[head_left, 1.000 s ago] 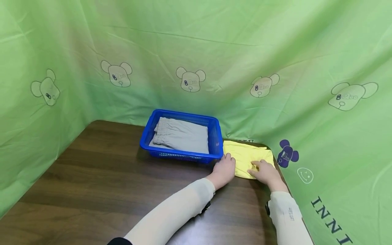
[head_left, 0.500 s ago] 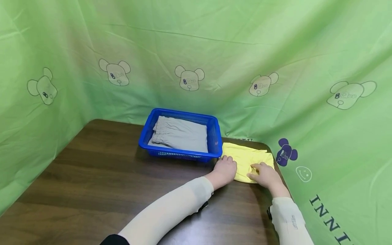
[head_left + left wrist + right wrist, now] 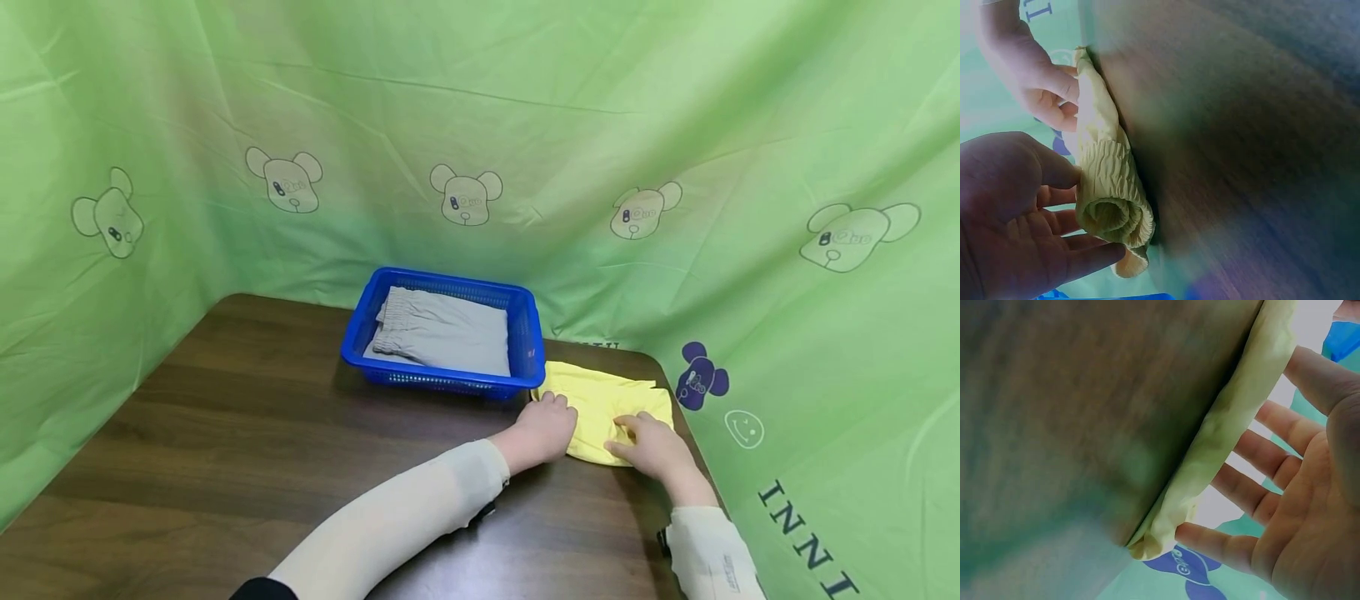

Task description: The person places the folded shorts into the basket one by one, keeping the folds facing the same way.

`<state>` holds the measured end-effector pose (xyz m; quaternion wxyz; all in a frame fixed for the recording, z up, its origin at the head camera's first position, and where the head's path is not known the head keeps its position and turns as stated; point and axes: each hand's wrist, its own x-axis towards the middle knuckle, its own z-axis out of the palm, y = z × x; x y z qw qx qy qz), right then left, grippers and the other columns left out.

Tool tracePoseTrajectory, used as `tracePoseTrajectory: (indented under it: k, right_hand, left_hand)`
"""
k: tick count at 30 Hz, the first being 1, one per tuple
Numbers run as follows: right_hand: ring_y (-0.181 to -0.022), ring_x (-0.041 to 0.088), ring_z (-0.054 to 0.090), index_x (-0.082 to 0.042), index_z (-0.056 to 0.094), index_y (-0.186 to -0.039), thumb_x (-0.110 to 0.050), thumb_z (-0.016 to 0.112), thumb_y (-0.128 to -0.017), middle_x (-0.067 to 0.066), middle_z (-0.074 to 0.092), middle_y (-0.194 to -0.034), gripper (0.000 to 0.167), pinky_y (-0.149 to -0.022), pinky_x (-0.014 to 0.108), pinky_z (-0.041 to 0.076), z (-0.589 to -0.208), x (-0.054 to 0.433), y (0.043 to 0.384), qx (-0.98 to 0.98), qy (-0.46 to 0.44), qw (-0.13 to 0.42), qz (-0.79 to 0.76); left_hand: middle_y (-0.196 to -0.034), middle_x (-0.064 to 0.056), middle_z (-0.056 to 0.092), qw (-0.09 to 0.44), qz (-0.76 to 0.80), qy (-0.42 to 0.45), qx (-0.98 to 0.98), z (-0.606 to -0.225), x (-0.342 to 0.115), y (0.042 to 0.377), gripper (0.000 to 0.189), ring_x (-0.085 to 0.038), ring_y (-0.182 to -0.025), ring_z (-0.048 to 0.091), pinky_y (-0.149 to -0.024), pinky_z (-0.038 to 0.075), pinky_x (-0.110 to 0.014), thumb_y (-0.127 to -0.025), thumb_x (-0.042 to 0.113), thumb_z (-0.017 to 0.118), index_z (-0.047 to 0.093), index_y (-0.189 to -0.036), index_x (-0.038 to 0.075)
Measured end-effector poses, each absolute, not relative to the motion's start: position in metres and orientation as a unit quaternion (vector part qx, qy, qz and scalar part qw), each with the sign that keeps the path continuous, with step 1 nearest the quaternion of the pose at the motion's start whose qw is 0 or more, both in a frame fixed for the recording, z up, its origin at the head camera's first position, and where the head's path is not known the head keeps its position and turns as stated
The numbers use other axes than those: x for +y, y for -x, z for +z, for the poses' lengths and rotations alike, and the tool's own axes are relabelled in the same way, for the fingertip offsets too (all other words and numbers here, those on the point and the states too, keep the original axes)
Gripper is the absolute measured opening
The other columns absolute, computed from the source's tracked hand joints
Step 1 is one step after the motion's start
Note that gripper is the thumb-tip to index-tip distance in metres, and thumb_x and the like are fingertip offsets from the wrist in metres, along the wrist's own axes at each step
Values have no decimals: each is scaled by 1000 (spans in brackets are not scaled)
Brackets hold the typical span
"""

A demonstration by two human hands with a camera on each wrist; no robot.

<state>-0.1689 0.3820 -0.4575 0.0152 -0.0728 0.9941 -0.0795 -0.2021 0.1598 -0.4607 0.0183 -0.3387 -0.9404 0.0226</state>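
Observation:
In the head view a folded yellow garment [image 3: 592, 396], with a gathered elastic waistband [image 3: 1110, 169] rolled at its end, lies flat at the table's right back corner. My left hand [image 3: 546, 427] rests on its waistband end, thumb and fingertips touching the fabric. At the other end, my right hand [image 3: 654, 448] presses on the top with spread, fairly straight fingers [image 3: 1266, 450]; a crease shows between thumb and forefinger. Left of the garment stands a blue plastic basket [image 3: 442, 375] holding a folded grey garment [image 3: 457, 333], also with an elastic waistband.
The brown wooden table [image 3: 247, 433] stretches left and forward of the hands. A green cloth curtain [image 3: 525, 83] with printed mouse heads hangs behind and along both sides, close to the table's right edge. The basket stands against the back curtain.
The yellow garment has slid slightly toward me across the table, with both hands moving along on it. The basket and grey garment have stayed in place.

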Motion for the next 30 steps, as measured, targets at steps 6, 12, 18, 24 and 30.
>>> tracePoseTrajectory:
  k: [6, 12, 18, 24, 30]
  right_hand:
    - [-100, 43, 66, -3, 67, -130, -46, 74, -90, 22, 66, -114, 59, -86, 62, 52, -458, 377, 159, 994, 69, 13, -79]
    - [-101, 42, 66, -2, 68, -129, -44, 76, -89, 22, 66, -114, 58, -87, 62, 52, -459, 377, 150, 994, 69, 10, -86]
    - [-98, 37, 66, -6, 68, -129, -47, 76, -87, 16, 66, -110, 59, -83, 61, 52, -461, 375, 144, 994, 70, 11, -85]
    - [-98, 38, 66, -6, 68, -128, -47, 77, -87, 16, 67, -111, 59, -83, 61, 52, -458, 370, 138, 994, 72, 10, -86]
    - [-97, 37, 66, -6, 69, -127, -46, 79, -85, 14, 67, -110, 58, -82, 59, 53, -457, 365, 130, 994, 70, 6, -89]
  left_hand:
    - [-111, 2, 61, 8, 25, 339, -941, -458, 155, 196, 20, -15, -99, 52, -70, 53, -29, -100, 31, 61, 69, -116, 22]
    - [-110, 2, 61, 10, 28, 343, -939, -456, 152, 187, 20, -15, -98, 52, -69, 53, -29, -99, 31, 62, 70, -115, 23]
    - [-109, 2, 62, 25, 35, 351, -935, -458, 149, 180, 19, -15, -99, 53, -68, 54, -30, -97, 32, 64, 70, -113, 23]
    - [-109, 2, 62, 29, 42, 354, -934, -459, 144, 175, 19, -15, -99, 53, -70, 54, -30, -95, 33, 66, 70, -112, 24]
    - [-106, 2, 62, 34, 45, 366, -929, -454, 140, 169, 18, -15, -98, 54, -67, 54, -29, -94, 33, 66, 71, -108, 24]
